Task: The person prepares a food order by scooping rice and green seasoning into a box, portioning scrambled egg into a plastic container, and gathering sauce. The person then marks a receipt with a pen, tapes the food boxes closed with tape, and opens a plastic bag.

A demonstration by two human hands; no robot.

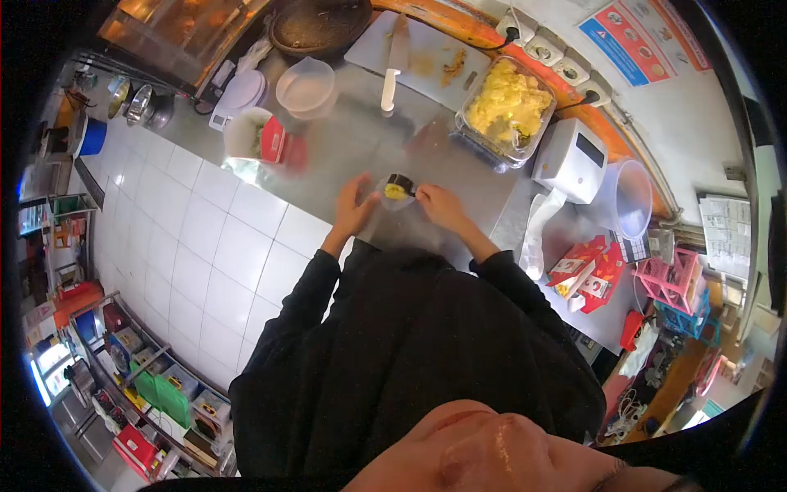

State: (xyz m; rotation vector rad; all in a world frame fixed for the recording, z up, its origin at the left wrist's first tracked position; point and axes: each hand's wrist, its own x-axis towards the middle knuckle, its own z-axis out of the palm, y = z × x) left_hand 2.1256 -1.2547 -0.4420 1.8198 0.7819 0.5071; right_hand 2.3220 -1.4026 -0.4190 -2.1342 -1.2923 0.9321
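A small black scoop (400, 179) with yellow food (395, 192) in or against it is in front of my body, over the steel counter. My right hand (443, 207) pinches its short dark handle. Around the food shows a small piece of clear plastic (392, 204); whether it is a bag or a cup I cannot tell. My left hand (352, 207) curves around the left edge of this plastic, thumb against it. Farther back on the right stands a clear tub (465, 129) heaped with yellow food (510, 100).
A white-handled knife (397, 61) lies across a cutting board (361, 51). A clear bowl (305, 88), a white container with a red packet (272, 139) and a scale (220, 119) are at left. A white device (571, 161) and red boxes (602, 275) stand right.
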